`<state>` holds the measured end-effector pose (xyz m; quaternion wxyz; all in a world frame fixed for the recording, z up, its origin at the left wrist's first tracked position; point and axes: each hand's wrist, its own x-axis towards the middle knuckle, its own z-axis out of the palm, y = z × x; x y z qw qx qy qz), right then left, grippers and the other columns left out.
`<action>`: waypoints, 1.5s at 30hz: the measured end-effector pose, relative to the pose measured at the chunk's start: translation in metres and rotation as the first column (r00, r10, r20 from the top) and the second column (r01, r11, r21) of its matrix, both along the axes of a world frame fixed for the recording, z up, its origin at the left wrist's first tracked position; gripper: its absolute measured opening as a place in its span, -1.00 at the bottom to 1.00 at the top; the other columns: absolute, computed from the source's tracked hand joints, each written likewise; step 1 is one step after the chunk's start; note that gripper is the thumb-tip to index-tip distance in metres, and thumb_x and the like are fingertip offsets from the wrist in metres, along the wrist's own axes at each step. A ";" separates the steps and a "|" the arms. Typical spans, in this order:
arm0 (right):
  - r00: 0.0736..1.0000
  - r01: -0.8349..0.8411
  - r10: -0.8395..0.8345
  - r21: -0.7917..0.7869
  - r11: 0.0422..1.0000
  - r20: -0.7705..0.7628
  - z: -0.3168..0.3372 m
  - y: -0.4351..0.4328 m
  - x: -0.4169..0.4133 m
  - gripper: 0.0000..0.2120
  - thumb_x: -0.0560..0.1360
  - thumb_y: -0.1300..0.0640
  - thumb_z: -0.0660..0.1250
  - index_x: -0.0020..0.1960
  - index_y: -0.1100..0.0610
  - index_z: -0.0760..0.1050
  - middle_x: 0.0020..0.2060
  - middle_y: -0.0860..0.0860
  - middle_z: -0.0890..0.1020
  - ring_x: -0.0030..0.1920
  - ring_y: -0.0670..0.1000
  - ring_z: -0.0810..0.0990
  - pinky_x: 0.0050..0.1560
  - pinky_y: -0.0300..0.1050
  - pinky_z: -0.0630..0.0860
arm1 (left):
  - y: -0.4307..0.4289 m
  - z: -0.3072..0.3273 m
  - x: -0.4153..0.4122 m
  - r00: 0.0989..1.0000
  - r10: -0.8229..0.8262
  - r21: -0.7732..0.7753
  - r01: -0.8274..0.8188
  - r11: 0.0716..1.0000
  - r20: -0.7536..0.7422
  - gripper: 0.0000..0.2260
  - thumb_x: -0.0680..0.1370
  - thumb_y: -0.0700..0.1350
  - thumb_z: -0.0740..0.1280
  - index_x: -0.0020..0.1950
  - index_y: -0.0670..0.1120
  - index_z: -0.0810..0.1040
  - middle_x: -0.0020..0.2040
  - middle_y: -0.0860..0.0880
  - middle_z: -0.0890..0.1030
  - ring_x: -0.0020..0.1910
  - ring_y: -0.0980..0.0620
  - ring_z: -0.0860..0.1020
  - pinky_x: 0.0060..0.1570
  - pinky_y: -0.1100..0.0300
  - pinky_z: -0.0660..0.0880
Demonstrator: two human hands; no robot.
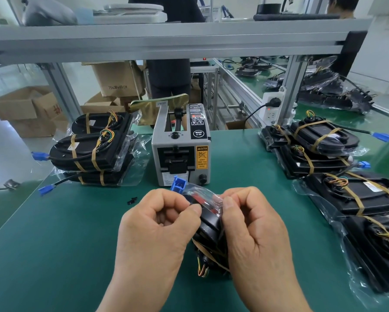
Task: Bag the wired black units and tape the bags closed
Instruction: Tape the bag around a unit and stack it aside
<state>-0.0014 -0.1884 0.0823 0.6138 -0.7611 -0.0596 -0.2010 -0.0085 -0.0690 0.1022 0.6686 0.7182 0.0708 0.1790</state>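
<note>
Left hand [157, 224] and right hand [254, 226] pinching bagged black unit [208, 224], tape dispenser [181, 147] behind

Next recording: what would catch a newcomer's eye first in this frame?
Front and centre, the left hand and right hand pinch a clear plastic bag around a black wired unit, with its blue plug at the top. Just behind stands a grey boxy tape dispenser with a yellow caution label. A left stack of bagged black units and a right stack flank it on the green mat.

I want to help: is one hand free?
No, the left hand and right hand both pinch the clear plastic bag around the wired black unit.
</note>
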 end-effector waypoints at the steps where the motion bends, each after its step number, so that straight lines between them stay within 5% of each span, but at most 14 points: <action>1: 1.000 -0.002 0.002 0.002 1.000 -0.001 0.000 0.000 0.000 -0.82 0.48 -0.08 0.20 -0.22 -0.03 0.44 -0.17 -0.10 0.61 -0.23 -0.01 0.57 -0.24 0.03 0.56 | 0.000 -0.001 0.000 1.000 -0.006 -0.010 0.006 1.000 -0.004 -0.87 0.34 -0.21 0.50 -0.34 -0.03 0.62 -0.51 0.09 0.46 -0.50 0.22 0.38 -0.50 0.45 0.34; 8: 1.000 -0.013 0.014 0.022 1.000 -0.012 0.001 0.001 -0.001 -0.80 0.49 -0.08 0.21 -0.24 -0.01 0.43 -0.18 -0.07 0.60 -0.26 0.04 0.58 -0.26 0.16 0.59 | 0.001 -0.007 0.004 0.999 0.027 -0.025 -0.028 0.999 -0.027 -0.78 0.24 -0.02 0.42 -0.14 0.14 0.55 -0.38 0.14 0.50 -0.38 0.22 0.43 -0.36 0.37 0.44; 13: 0.999 0.006 -0.006 -0.015 1.000 0.032 -0.002 0.000 0.001 -0.82 0.50 0.02 0.22 -0.27 0.00 0.41 -0.19 -0.10 0.61 -0.21 -0.04 0.57 -0.27 -0.32 0.43 | 0.001 -0.009 0.008 0.998 0.049 0.051 -0.048 0.998 -0.034 -0.76 0.26 0.11 0.45 -0.13 0.12 0.53 -0.37 0.08 0.47 -0.38 0.16 0.42 -0.30 0.22 0.44; 19: 1.000 0.011 -0.011 -0.010 1.000 0.019 -0.003 -0.001 0.002 -0.83 0.49 0.02 0.22 -0.26 0.01 0.42 -0.19 -0.11 0.61 -0.20 -0.03 0.57 -0.24 -0.27 0.44 | 0.005 -0.007 0.015 1.000 -0.009 0.001 0.009 1.000 -0.013 -0.88 0.39 -0.01 0.48 -0.21 0.00 0.58 -0.31 -0.21 0.58 -0.36 0.07 0.47 -0.38 0.37 0.41; 22: 0.999 0.022 -0.021 -0.009 1.000 0.025 -0.002 -0.002 0.002 -0.82 0.49 0.02 0.23 -0.27 0.03 0.43 -0.20 -0.11 0.61 -0.21 -0.03 0.56 -0.26 -0.30 0.41 | 0.004 -0.009 0.014 1.000 -0.003 0.068 0.003 0.998 -0.007 -0.66 0.19 0.15 0.55 -0.16 0.06 0.55 -0.47 0.10 0.38 -0.45 0.18 0.33 -0.47 0.39 0.32; 25: 0.999 0.023 -0.023 -0.011 1.000 0.025 -0.003 -0.002 0.002 -0.82 0.49 0.02 0.23 -0.26 0.04 0.43 -0.23 -0.11 0.61 -0.24 -0.05 0.55 -0.28 -0.33 0.39 | 0.005 -0.009 0.013 1.000 -0.017 0.066 0.018 0.998 -0.024 -0.55 0.05 0.23 0.49 -0.15 0.09 0.54 -0.45 0.17 0.36 -0.45 0.21 0.31 -0.42 0.34 0.33; 30: 0.999 0.042 -0.042 -0.002 0.999 0.008 -0.003 -0.003 0.003 -0.83 0.48 0.03 0.22 -0.28 0.01 0.43 -0.21 -0.17 0.62 -0.19 -0.10 0.56 -0.24 -0.41 0.40 | 0.014 -0.011 0.016 0.994 -0.108 -0.108 0.104 0.989 -0.035 -0.92 0.43 -0.07 0.47 -0.25 0.03 0.62 -0.45 0.11 0.49 -0.47 0.16 0.36 -0.42 0.43 0.35; 35: 0.999 -0.005 0.005 0.007 1.000 -0.041 0.001 -0.003 0.000 -0.84 0.48 -0.11 0.23 -0.16 -0.04 0.45 -0.22 -0.12 0.61 -0.24 -0.11 0.57 -0.26 -0.36 0.47 | 0.008 -0.016 0.016 0.997 -0.080 -0.137 0.082 0.987 0.020 -0.90 0.47 -0.13 0.44 -0.24 0.02 0.63 -0.43 0.09 0.55 -0.47 0.21 0.42 -0.42 0.42 0.41; 38: 0.976 -0.146 0.133 -0.068 0.987 -0.171 0.007 -0.004 0.000 -0.57 0.25 -0.36 0.38 0.03 -0.19 0.45 -0.07 -0.15 0.64 -0.14 -0.14 0.64 -0.15 -0.13 0.59 | 0.007 -0.018 0.014 0.996 -0.086 -0.156 0.088 0.984 0.024 -0.94 0.45 -0.11 0.45 -0.22 0.02 0.64 -0.37 0.04 0.61 -0.40 0.18 0.50 -0.36 0.37 0.49; 40: 0.963 -0.207 0.150 -0.254 0.945 -0.226 0.012 -0.008 0.002 -0.39 0.13 -0.42 0.42 0.14 -0.31 0.40 0.00 -0.27 0.62 -0.03 -0.25 0.61 -0.06 -0.20 0.54 | 0.010 -0.019 0.012 0.993 -0.119 -0.144 0.120 0.982 0.013 -0.90 0.49 -0.14 0.43 -0.19 0.04 0.65 -0.34 0.04 0.63 -0.36 0.13 0.52 -0.33 0.34 0.51; 42: 0.955 -0.267 0.194 -0.368 0.891 -0.223 0.016 -0.014 0.006 -0.45 0.19 -0.40 0.44 0.14 -0.37 0.41 -0.04 -0.36 0.63 -0.04 -0.31 0.59 -0.09 -0.31 0.52 | 0.017 -0.021 0.010 0.993 -0.119 -0.088 0.120 0.989 0.017 -0.84 0.52 -0.17 0.40 -0.15 0.10 0.66 -0.32 0.06 0.63 -0.36 0.14 0.50 -0.33 0.36 0.48; 45: 0.940 -0.330 0.287 -0.275 0.903 -0.185 0.016 -0.029 0.011 -0.59 0.28 -0.23 0.46 0.11 -0.38 0.48 -0.09 -0.33 0.66 -0.09 -0.29 0.63 -0.18 -0.49 0.48 | 0.034 -0.028 0.010 0.997 -0.065 0.042 0.063 0.997 0.038 -0.84 0.51 -0.05 0.43 -0.04 0.24 0.63 -0.13 0.15 0.65 -0.25 0.24 0.53 -0.19 0.42 0.47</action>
